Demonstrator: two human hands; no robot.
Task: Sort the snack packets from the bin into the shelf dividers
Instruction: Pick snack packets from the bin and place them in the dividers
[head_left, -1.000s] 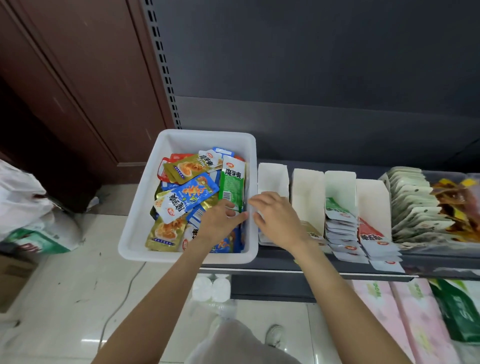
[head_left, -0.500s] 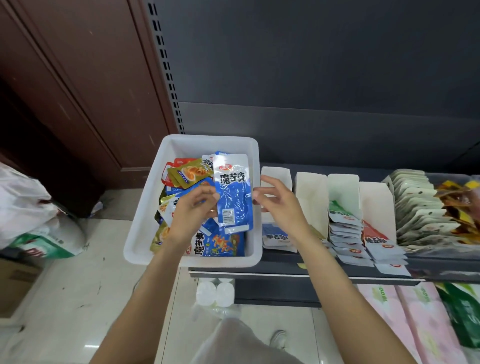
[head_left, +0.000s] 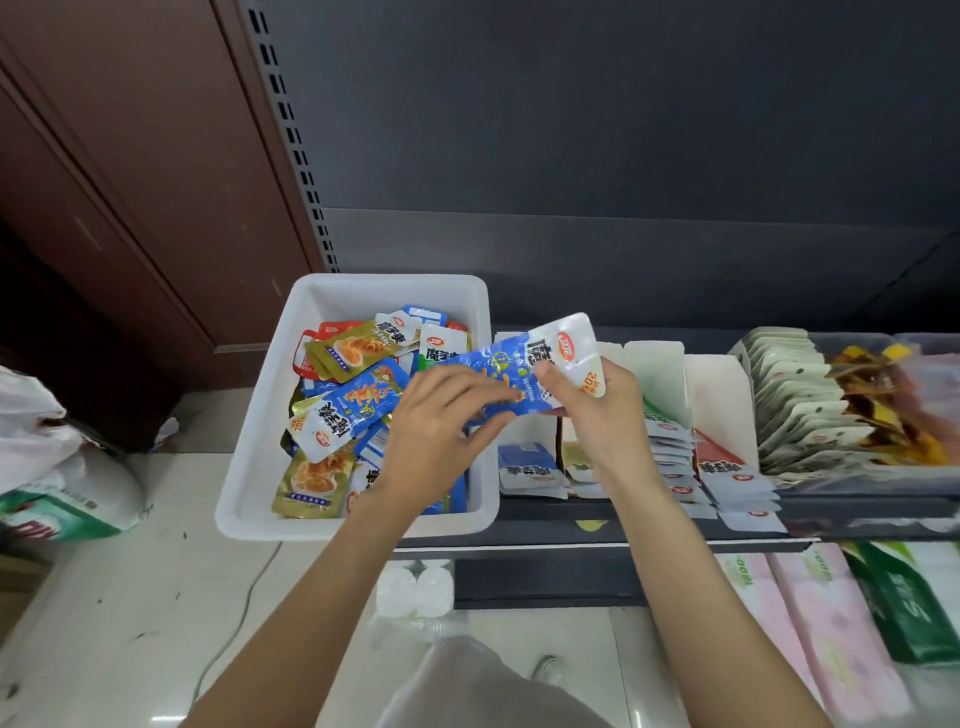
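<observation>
A white bin (head_left: 260, 457) on the shelf's left end holds several blue, gold, green and red snack packets. A blue-and-white packet (head_left: 540, 364) hangs in the air over the bin's right rim. My right hand (head_left: 597, 410) pinches its white end, and my left hand (head_left: 441, 431) holds its blue end from the left. White cardboard dividers (head_left: 660, 374) stand in a row right of the bin. The nearest slot has a blue packet (head_left: 527, 467) lying in it; the slots further right hold stacks of green-marked and red-marked packets (head_left: 727, 467).
Stacked pale pouches (head_left: 795, 395) and orange-brown snacks (head_left: 883, 395) fill a grey tray at the right. Pink tissue packs (head_left: 821, 623) lie on the lower shelf. White bags (head_left: 47, 467) sit on the tiled floor at the left, by a brown wooden door.
My left hand lifted the blue packet out of the bin and carried it right. My right hand came off the first divider slot and took hold of the packet's white end.
</observation>
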